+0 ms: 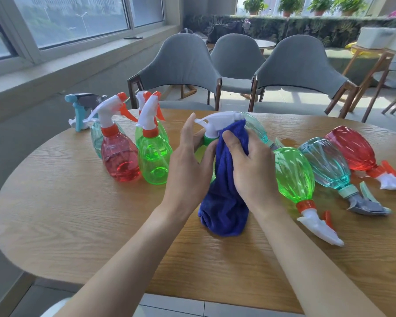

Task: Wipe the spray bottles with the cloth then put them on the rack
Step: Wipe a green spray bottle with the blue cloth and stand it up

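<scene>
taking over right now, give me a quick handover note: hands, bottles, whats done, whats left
Left hand holds a green spray bottle by its neck; right hand grips the blue cloth against it.
Left side of the wooden table: upright teal bottle, upright red bottle, upright green bottles.
Right side: lying green bottle, lying teal bottle, lying red bottle, far teal bottle behind the cloth.
Done: nothing racked; no rack in view; which bottles are wiped cannot be told.
Left: finish this wipe, wipe the rest, rack all.

L hand (pixel 188 161) & R hand (pixel 249 165) both curled, gripping, forearms converging.
</scene>
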Available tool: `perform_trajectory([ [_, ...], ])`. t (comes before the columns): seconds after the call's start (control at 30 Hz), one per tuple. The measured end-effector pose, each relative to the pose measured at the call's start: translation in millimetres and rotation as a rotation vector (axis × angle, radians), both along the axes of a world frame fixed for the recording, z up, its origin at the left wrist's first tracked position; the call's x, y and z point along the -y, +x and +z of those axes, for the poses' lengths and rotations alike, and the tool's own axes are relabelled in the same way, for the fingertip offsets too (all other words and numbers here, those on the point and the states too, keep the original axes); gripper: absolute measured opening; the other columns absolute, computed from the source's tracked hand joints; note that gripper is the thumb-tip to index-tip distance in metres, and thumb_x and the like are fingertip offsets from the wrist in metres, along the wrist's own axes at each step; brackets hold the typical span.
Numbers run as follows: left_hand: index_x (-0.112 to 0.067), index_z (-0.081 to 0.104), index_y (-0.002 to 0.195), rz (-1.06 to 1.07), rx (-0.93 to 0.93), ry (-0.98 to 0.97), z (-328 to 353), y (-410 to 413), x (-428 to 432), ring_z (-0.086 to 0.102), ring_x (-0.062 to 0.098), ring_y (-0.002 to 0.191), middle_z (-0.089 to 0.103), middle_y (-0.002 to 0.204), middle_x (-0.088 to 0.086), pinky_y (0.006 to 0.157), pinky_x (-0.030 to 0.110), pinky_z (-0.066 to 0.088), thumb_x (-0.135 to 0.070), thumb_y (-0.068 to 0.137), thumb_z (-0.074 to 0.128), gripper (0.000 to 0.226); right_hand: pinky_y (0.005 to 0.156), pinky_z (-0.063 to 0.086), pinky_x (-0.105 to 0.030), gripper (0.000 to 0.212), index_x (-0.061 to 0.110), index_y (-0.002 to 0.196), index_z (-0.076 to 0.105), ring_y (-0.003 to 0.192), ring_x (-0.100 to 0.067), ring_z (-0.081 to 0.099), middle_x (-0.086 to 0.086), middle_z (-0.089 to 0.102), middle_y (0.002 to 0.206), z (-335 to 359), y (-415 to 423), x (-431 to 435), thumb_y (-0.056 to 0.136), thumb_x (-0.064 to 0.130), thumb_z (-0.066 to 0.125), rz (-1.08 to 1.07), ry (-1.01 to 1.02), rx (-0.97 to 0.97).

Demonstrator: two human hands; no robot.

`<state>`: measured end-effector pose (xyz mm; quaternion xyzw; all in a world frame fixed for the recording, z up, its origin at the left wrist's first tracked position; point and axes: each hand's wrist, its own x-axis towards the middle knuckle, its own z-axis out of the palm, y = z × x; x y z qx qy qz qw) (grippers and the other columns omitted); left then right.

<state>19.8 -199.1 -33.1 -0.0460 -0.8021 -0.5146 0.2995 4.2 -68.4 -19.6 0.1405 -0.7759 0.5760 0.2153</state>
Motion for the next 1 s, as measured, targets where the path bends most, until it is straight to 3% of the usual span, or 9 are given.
perform_trajectory([
  [0.1, -0.016, 0.037, 0.162, -0.042, 0.000, 0.057, -1.8, -1.4, 4.2, 0.062, 0.001, 0.134, 0.071, 0.140, -0.006, 0.115, 0.035, 0.050, -0.025, 0.108, 0.065, 0.061, 0.086, 0.054, -0.038, 0.027, 0.026, 0.091, 0.072, 0.082, -0.009, 0.067, 0.008, 0.074, 0.083, -2.1, -3.1, -2.0, 0.108, 0.041, 0.058, 0.131, -0.168, 0.122],
  [0.2, -0.015, 0.050, 0.151, -0.090, 0.009, 0.128, -0.3, -1.9, 4.3, 0.062, 0.001, 0.133, 0.072, 0.137, -0.009, 0.116, 0.037, 0.050, -0.024, 0.107, 0.067, 0.048, 0.103, 0.055, -0.047, 0.024, 0.026, 0.099, 0.083, 0.102, -0.020, 0.073, -0.005, 0.080, 0.103, -0.9, -3.6, -5.9, 0.102, 0.042, 0.065, 0.315, -0.469, 0.295],
  [0.3, -0.014, 0.057, 0.145, -0.122, 0.018, 0.184, 0.1, -3.1, 3.0, 0.061, 0.002, 0.135, 0.071, 0.139, -0.008, 0.118, 0.038, 0.048, -0.022, 0.108, 0.066, 0.039, 0.095, 0.062, -0.038, 0.026, 0.011, 0.110, 0.077, 0.101, -0.022, 0.077, -0.010, 0.081, 0.107, 5.0, 1.2, -4.2, 0.104, 0.029, 0.059, 0.401, -0.773, 0.411],
  [0.43, -0.011, 0.059, 0.142, -0.147, 0.017, 0.236, -1.0, -6.8, 4.1, 0.063, 0.011, 0.136, 0.072, 0.138, -0.002, 0.118, 0.045, 0.048, -0.024, 0.110, 0.061, 0.035, 0.084, 0.064, -0.033, 0.026, 0.005, 0.113, 0.072, 0.097, -0.022, 0.079, -0.012, 0.080, 0.108, 7.2, 4.9, 4.5, 0.110, 0.023, 0.053, 0.411, -0.991, 0.493],
  [0.6, -0.015, 0.061, 0.131, -0.132, 0.019, 0.284, 1.0, -8.8, 5.2, 0.066, -0.002, 0.123, 0.074, 0.127, -0.006, 0.105, 0.018, 0.048, -0.014, 0.110, 0.059, 0.021, 0.081, 0.065, -0.035, 0.022, 0.008, 0.107, 0.072, 0.091, -0.026, 0.079, -0.017, 0.079, 0.102, -3.5, -0.3, 10.2, 0.111, 0.017, 0.053, 0.301, -1.155, 0.497],
  [0.73, -0.017, 0.060, 0.128, -0.116, 0.014, 0.276, 1.4, -9.6, 3.4, 0.066, -0.006, 0.112, 0.072, 0.117, -0.012, 0.098, 0.012, 0.046, -0.010, 0.111, 0.055, 0.019, 0.082, 0.057, -0.032, 0.021, 0.012, 0.105, 0.075, 0.093, -0.025, 0.075, -0.014, 0.080, 0.104, -11.2, -5.4, 3.1, 0.106, 0.009, 0.054, 0.178, -1.010, 0.491],
  [0.87, -0.018, 0.061, 0.128, -0.092, -0.005, 0.268, 0.3, -9.3, 0.5, 0.067, -0.004, 0.112, 0.072, 0.117, -0.011, 0.097, 0.011, 0.046, -0.012, 0.112, 0.055, 0.018, 0.070, 0.053, -0.023, 0.019, 0.015, 0.097, 0.073, 0.077, -0.012, 0.067, -0.003, 0.073, 0.085, -13.2, 4.3, 12.0, 0.103, 0.009, 0.056, 0.180, -0.626, 0.467],
  [0.93, -0.020, 0.061, 0.128, -0.083, -0.007, 0.268, 1.1, -7.8, -1.1, 0.067, -0.002, 0.114, 0.073, 0.118, -0.009, 0.097, 0.011, 0.047, -0.013, 0.112, 0.055, 0.018, 0.087, 0.055, -0.029, 0.014, 0.018, 0.108, 0.071, 0.095, -0.012, 0.069, -0.005, 0.074, 0.103, -18.6, 5.8, 17.2, 0.105, 0.016, 0.058, 0.177, -0.441, 0.426],
  [1.0, -0.022, 0.062, 0.127, -0.079, -0.004, 0.269, 2.0, -6.5, -1.1, 0.067, -0.001, 0.116, 0.073, 0.120, -0.009, 0.098, 0.013, 0.047, -0.015, 0.113, 0.055, 0.018, 0.109, 0.045, -0.031, 0.024, 0.027, 0.128, 0.068, 0.122, -0.006, 0.060, 0.007, 0.066, 0.128, -26.0, 4.0, 20.1, 0.108, 0.026, 0.056, 0.136, -0.224, 0.330],
])
